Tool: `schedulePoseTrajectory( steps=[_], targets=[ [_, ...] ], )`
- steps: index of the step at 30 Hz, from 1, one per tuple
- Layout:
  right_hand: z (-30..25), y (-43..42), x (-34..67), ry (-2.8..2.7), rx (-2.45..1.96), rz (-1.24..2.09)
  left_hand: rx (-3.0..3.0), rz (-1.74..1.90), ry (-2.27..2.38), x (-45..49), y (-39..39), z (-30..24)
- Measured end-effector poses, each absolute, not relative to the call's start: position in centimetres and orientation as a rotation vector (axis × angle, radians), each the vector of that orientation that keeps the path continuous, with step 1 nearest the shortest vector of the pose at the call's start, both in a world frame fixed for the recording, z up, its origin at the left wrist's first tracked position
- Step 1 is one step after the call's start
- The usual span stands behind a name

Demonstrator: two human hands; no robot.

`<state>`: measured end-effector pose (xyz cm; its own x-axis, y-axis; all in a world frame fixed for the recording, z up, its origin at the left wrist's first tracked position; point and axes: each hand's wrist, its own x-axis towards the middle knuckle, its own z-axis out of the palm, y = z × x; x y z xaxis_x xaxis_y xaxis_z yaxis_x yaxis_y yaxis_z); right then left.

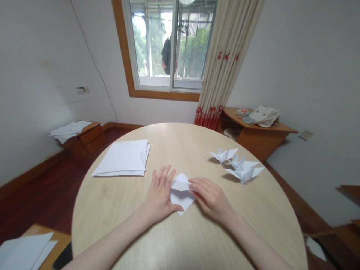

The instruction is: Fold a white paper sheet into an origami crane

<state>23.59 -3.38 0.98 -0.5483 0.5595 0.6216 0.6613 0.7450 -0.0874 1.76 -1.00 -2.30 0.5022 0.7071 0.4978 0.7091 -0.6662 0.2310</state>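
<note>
A small folded white paper (180, 193) lies on the round wooden table (185, 240) in front of me. My left hand (158, 195) rests flat on its left edge, fingers stretched out and spread. From the right, my right hand (210, 198) presses its fingertips down on the paper's middle fold, fingers together and slightly curled. Neither hand lifts the paper off the table.
A stack of white sheets (123, 158) lies at the table's left. Three folded paper cranes (237, 163) stand at the right. Behind are a low cabinet (84, 137) with papers, a corner shelf (257, 131), a curtain (225, 60) and a window.
</note>
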Motion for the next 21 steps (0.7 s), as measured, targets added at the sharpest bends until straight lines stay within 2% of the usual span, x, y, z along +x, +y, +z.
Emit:
schedulePoseTrajectory(
  steps=[10, 21],
  targets=[
    [-0.4, -3.0, 24.0, -2.177, -0.972, -0.416, -2.691, -1.014, -1.123, 1.9, -1.6, -2.0],
    [-0.7, -2.5, 24.0, -2.201, -1.11, -0.364, -2.706, -0.885, -1.021, 1.8, -1.7, -1.9]
  ],
)
